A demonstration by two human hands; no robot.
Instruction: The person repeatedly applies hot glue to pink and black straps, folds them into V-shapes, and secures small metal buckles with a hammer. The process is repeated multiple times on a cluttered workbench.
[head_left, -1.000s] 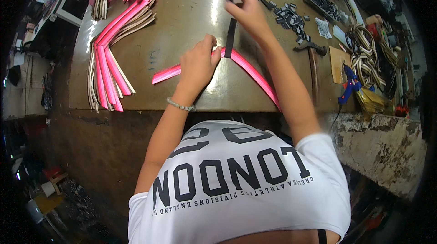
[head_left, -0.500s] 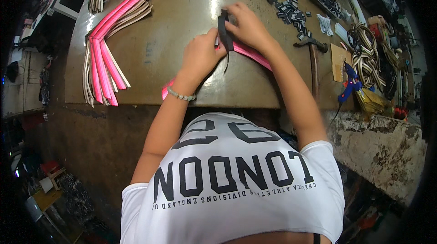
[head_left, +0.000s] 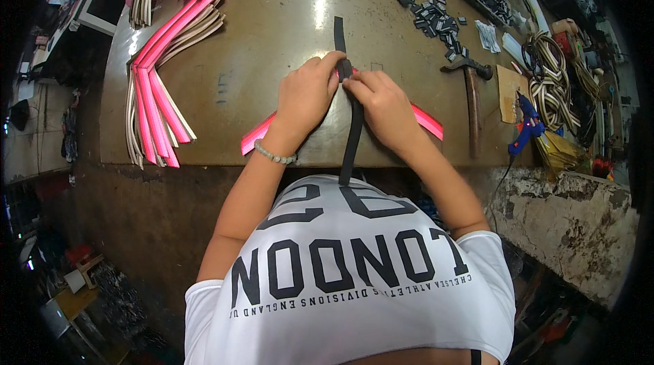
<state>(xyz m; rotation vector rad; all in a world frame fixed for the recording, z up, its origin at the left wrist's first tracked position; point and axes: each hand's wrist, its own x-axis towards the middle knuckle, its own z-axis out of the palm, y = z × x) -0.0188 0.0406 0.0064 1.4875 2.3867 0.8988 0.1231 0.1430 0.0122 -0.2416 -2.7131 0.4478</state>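
Your left hand (head_left: 306, 96) and right hand (head_left: 381, 106) both pinch the black strap (head_left: 352, 147), fingers closed, its length running straight toward you across the pink strip (head_left: 426, 120).

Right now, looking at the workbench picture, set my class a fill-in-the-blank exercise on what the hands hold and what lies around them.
1. Both the left hand and the right hand grip a ____ strap.
2. Under the hands lies a strip coloured ____.
3. The hammer lies to the ____ of the hands.
4. The left wrist wears a beaded ____.

Missing words: black; pink; right; bracelet
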